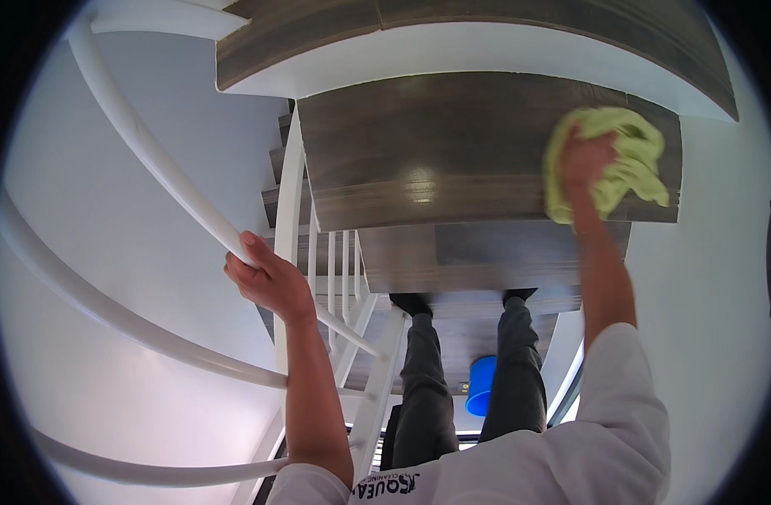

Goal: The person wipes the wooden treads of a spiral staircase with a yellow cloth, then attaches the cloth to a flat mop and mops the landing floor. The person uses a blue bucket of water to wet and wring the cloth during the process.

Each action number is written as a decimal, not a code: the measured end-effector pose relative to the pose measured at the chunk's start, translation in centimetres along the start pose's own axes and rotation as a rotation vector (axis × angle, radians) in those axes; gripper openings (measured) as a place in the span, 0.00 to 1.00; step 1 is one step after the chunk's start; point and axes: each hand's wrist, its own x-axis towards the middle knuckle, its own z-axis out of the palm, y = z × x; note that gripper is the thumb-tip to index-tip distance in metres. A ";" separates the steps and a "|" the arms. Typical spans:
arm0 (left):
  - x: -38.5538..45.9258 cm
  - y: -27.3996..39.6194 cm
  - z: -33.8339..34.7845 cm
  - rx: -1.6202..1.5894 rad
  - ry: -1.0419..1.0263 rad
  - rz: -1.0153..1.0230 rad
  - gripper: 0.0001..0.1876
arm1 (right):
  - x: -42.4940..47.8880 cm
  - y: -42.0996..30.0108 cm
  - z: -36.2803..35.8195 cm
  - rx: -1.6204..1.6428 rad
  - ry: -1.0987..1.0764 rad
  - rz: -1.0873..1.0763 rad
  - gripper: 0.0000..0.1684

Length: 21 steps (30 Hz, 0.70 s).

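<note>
Fingers and thumb of my left hand (269,274) wrap around a white stair rail (164,170) on the left. On the right end of a dark wood-look stair tread (423,139), my right hand (584,158) presses a crumpled yellow-green cloth (632,151). The hand is slightly blurred, with its fingertips partly hidden in the folds. Part of the cloth reaches the tread's front edge, near the white wall.
A higher tread (486,14) with a white riser (385,57) curves above. My feet stand on a lower step. A blue bucket (481,385) shows below, between my legs. White balusters (332,278) line the left side, and a white wall (714,265) bounds the right.
</note>
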 end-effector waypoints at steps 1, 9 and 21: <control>0.0 0.0 -0.2 0.011 0.003 -0.009 0.22 | -3.2 -4.8 0.7 -0.030 -0.006 -0.125 0.49; -0.1 -0.6 0.2 0.020 0.022 0.077 0.18 | -19.0 -28.8 3.0 0.197 -0.447 -1.097 0.31; 0.3 -2.2 0.6 0.047 0.106 0.032 0.23 | 0.0 -7.0 -2.7 0.052 -0.371 -0.960 0.33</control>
